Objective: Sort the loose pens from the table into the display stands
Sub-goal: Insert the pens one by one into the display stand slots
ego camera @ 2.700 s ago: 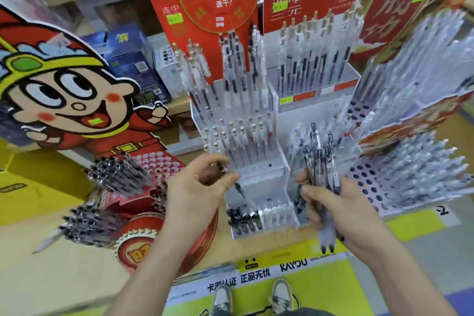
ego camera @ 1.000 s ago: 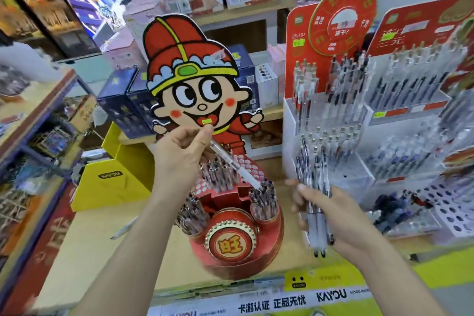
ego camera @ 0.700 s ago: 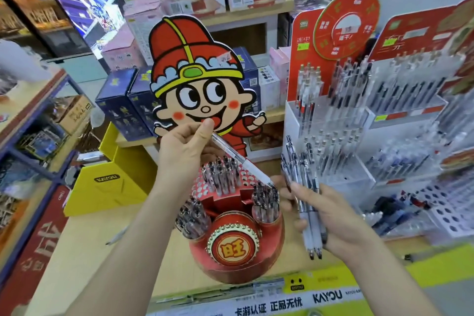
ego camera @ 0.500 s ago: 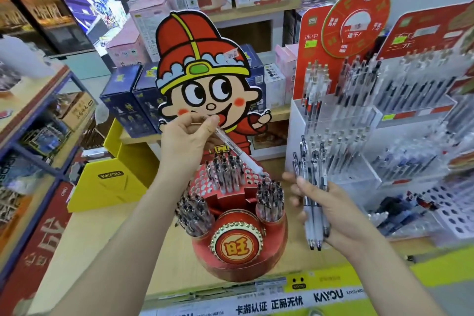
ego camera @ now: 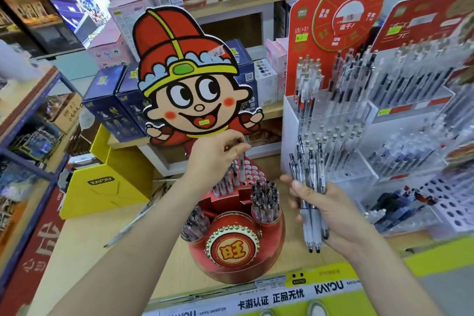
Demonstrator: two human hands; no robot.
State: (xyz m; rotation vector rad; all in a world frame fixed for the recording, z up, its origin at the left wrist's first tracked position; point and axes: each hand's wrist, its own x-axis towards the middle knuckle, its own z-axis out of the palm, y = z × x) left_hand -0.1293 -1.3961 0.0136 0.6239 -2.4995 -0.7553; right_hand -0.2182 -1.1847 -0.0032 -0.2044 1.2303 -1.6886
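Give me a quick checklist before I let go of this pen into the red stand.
1. Pen upright over the red stand's holed tier: ok.
2. Left hand pinching the pen's top: ok.
3. Tip seated in a hole: cannot tell, other pens hide it.
4. Free holes nearby: ok.
5. Right hand gripping the spare pen bundle: ok.
6. Loose pen left on the table: not ok.
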